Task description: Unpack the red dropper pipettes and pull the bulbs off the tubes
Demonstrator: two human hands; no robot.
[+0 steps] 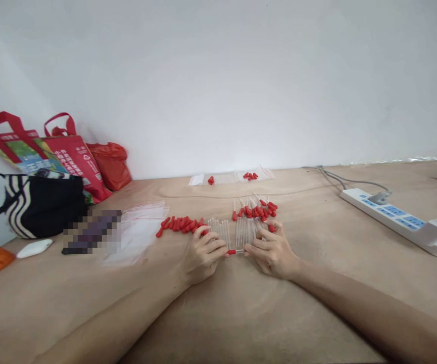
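Observation:
My left hand (203, 255) is closed on a red rubber dropper bulb (232, 252). From the right, my right hand (273, 253) pinches a thin clear dropper tube (240, 251), whose end meets the bulb. Just beyond my fingers lie two groups of clear tubes, a left row (220, 230) and a right row (244, 232). Loose red bulbs (182, 224) form a pile beside my left hand, partly hidden by it. Behind the right row is a heap of droppers with red bulbs (258, 210).
Clear zip bags (138, 232) lie left of the bulbs, near a blurred dark object (93, 235). Bagged droppers (228, 178) lie by the wall. A white power strip (396, 217) stands right; a black bag (51, 205) and red shopping bags (76, 162) stand left.

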